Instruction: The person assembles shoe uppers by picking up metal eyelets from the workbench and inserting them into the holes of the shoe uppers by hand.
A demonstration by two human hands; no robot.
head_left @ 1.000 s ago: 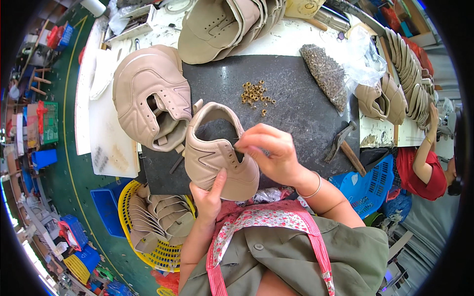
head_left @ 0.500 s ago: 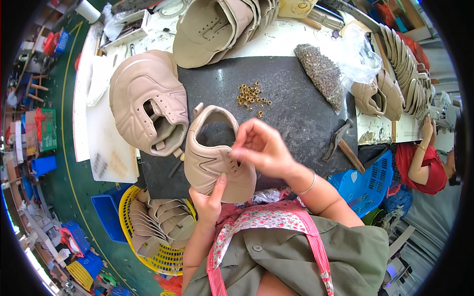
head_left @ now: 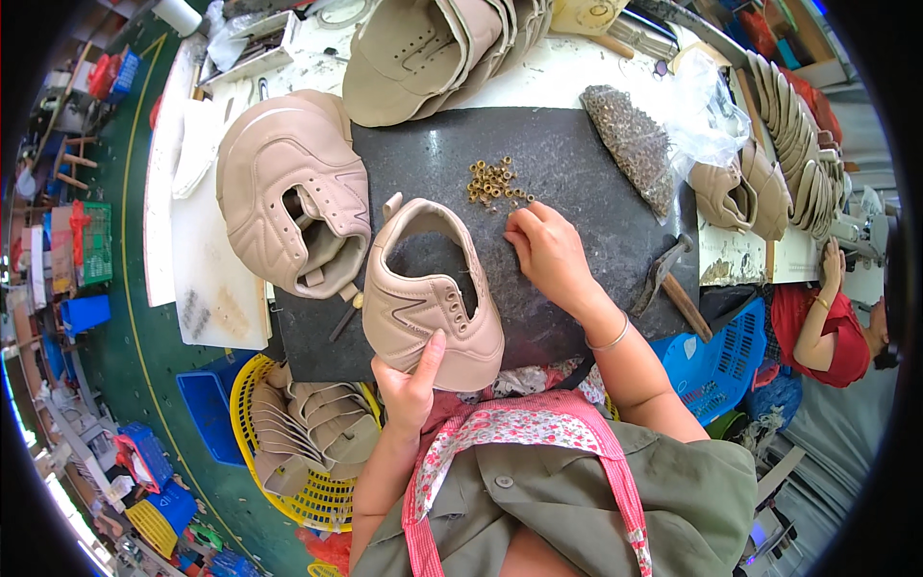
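My left hand grips a beige shoe upper by its lower side, thumb on top, over the near edge of the black work mat. Small rings show along the lace holes of this upper. On the mat lies a small pile of brass eyelets. At the near right of the pile, my right hand rests with its fingers bent and their tips close together on the mat. Whatever may be between those fingertips is hidden. Left of the held upper sits a pile of similar beige uppers.
More uppers are stacked at the far edge. A hammer and a bag of small metal pieces lie at right. Below the table stand a yellow basket of pieces and a blue basket. A co-worker in red is at far right.
My right hand has left the lace holes of the upper and moved right to the mat beside the eyelets. My left hand still holds the upper in nearly the same place.
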